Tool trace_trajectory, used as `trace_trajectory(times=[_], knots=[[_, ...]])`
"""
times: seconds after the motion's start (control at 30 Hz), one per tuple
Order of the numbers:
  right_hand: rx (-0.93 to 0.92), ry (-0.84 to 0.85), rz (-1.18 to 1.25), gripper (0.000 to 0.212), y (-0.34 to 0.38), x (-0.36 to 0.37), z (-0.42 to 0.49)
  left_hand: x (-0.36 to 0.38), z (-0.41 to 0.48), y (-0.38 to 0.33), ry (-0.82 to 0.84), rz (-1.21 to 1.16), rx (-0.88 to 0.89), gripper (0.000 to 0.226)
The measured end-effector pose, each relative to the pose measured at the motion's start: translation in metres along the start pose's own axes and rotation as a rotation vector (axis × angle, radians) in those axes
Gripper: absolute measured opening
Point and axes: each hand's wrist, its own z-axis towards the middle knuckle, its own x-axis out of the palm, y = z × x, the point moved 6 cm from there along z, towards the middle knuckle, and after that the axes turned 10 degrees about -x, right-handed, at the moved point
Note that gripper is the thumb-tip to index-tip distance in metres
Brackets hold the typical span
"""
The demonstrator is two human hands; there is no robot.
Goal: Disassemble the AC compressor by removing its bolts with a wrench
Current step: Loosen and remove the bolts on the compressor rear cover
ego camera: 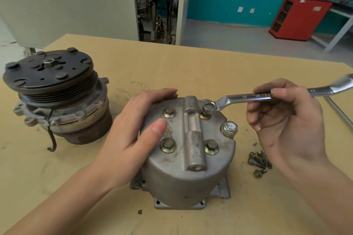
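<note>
A grey AC compressor housing (183,175) stands on end in the middle of the table, its top cover carrying several brass-coloured bolts (168,145). My left hand (133,131) lies flat against the cover's left side, thumb on top. My right hand (286,120) pinches the shaft of a silver ring wrench (248,96). The wrench's ring end (209,106) sits on the raised far-right bolt (205,114). A large nut (229,129) sticks out at the cover's right edge.
Several loose removed bolts (258,161) lie on the table right of the housing. The compressor's clutch and pulley half (55,95) stands at the left. The table (191,66) is covered in tan board. A metal rod (340,112) lies at the right edge.
</note>
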Motion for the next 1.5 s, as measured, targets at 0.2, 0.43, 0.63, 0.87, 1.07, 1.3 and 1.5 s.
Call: trace_trajectory(times=[0.2, 0.43, 0.63, 0.87, 1.07, 1.3, 1.5], knots=[[-0.038, -0.03, -0.019, 0.035, -0.005, 0.004, -0.007, 0.0, -0.001, 0.001, -0.004, -0.002, -0.005, 0.054], [-0.03, -0.039, 0.062, 0.035, -0.012, 0.006, -0.009, 0.001, -0.002, 0.001, -0.02, -0.019, -0.005, 0.048], [-0.158, -0.005, 0.08, 0.038, -0.006, 0.008, -0.023, 0.002, -0.002, 0.001, -0.027, -0.018, -0.003, 0.047], [-0.112, 0.019, 0.066, 0.035, -0.014, 0.005, -0.015, 0.002, -0.003, -0.001, -0.029, -0.028, -0.022, 0.049], [0.237, 0.166, 0.208, 0.006, -0.032, 0.018, 0.024, 0.003, -0.002, -0.002, -0.026, -0.038, -0.015, 0.05], [0.338, 0.152, 0.221, 0.012, -0.047, 0.035, 0.035, 0.002, 0.0, 0.0, -0.034, -0.03, -0.009, 0.049], [0.022, 0.105, 0.241, 0.011, -0.009, 0.024, 0.037, 0.002, 0.0, 0.0, -0.028, -0.042, -0.02, 0.047]])
